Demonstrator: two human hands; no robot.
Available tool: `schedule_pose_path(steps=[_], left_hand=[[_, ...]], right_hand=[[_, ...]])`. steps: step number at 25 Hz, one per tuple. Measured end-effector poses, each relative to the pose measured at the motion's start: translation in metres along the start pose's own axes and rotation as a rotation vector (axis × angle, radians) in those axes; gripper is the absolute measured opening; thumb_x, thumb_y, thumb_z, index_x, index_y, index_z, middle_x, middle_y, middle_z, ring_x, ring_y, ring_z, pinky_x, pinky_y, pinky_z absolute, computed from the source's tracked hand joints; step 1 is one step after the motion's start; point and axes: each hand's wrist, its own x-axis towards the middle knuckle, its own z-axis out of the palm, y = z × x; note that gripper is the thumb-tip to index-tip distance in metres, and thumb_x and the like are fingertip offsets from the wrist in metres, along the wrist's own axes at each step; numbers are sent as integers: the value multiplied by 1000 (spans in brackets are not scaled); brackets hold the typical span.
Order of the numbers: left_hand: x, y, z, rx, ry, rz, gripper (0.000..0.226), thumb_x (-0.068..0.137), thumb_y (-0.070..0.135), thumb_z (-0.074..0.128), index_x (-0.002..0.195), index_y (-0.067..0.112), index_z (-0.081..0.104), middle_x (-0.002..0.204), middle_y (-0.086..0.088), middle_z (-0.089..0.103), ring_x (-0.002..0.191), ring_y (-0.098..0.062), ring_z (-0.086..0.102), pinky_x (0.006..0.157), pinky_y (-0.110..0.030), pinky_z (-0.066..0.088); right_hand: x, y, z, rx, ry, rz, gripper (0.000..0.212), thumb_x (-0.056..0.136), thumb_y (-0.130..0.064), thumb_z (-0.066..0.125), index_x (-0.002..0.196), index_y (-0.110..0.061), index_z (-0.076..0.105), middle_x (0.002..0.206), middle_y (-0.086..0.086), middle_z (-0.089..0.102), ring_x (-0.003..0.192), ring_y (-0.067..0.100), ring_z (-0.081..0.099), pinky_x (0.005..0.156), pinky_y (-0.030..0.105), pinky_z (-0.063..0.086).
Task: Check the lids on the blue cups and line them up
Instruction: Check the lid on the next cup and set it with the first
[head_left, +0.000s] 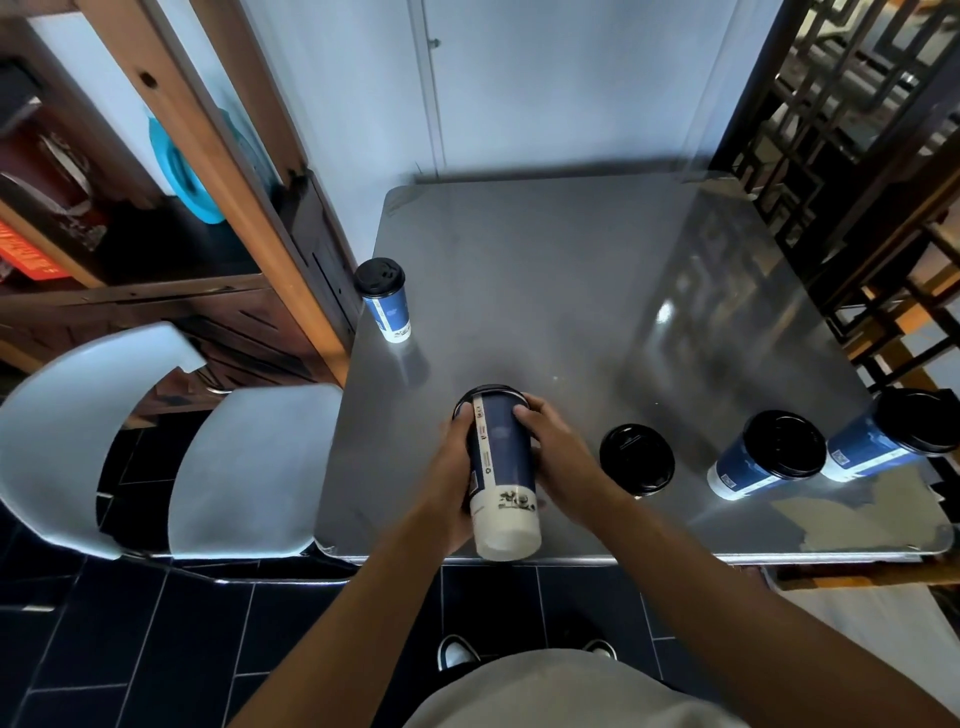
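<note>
Both hands are holding one blue cup (503, 470) tilted above the table's near edge, its white base pointing toward the person. Left hand (451, 470) is wrapping the cup's left side, fingers curled round it; right hand (553, 441) is gripping the lid end, thumb pressing near the rim. Five cups in all are showing, paper, tapered, black plastic lids. Three are standing upright just right of the grip: nearest cup (637, 458), middle cup (769, 454), far-right cup (891, 435). A fifth cup (385, 300) is standing at the left edge of the glossy grey table (545, 270). One white curved chair (156, 447) is sitting beside the table.
</note>
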Motion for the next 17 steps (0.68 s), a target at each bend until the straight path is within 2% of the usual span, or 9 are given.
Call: schedule_pose_path(steps=[2,3,6,9,11,13,15,17], left_hand=[[-1,1,8,-59,40,16,63,95,52,55,140,7,57,124,-26,67,99,-42,65,103,-70,45],[-2,2,11,-55,65,34,59,97,48,53,137,4,59,115,-25,68,92,-40,66,102,-67,45],[-1,5,16,-22,131,49,53,99,47,50,130,4,61,99,-22,68,74,-37,66,76,-52,56],[-4,5,19,-14,167,55,52,100,47,48,128,4,61,93,-21,68,70,-35,66,69,-45,56],[-5,5,21,-13,181,69,51,101,47,46,126,4,62,89,-20,69,67,-34,66,65,-43,57],[-4,5,22,-25,189,67,53,101,46,46,128,3,61,90,-19,69,67,-33,66,64,-41,57],[-4,4,26,-46,172,62,57,100,46,47,134,2,59,100,-21,68,71,-34,65,67,-43,56],[-5,2,30,-56,177,78,58,98,46,49,136,3,58,105,-20,68,74,-34,66,70,-44,56]], right_hand=[[1,1,5,63,52,5,26,101,-31,54,125,-22,61,122,12,71,103,26,69,101,55,54],[3,3,6,80,74,12,28,101,-32,53,126,-22,61,123,13,70,103,27,70,101,55,54],[4,6,7,60,115,16,35,98,-36,53,127,-18,63,125,17,69,108,32,70,100,55,54],[3,8,8,29,115,-10,46,85,-47,59,120,-21,69,122,13,72,114,35,68,102,57,52],[2,7,8,-8,126,-29,44,82,-50,60,116,-23,72,118,9,74,113,33,69,101,57,53],[2,6,8,-23,144,-40,38,85,-47,57,112,-24,73,116,10,74,109,31,70,100,58,53],[-2,3,9,7,179,-44,29,94,-35,50,108,-22,72,113,14,74,101,29,71,97,58,55],[-4,3,9,47,204,-37,28,98,-23,44,104,-24,72,107,10,75,93,26,70,91,52,57]])
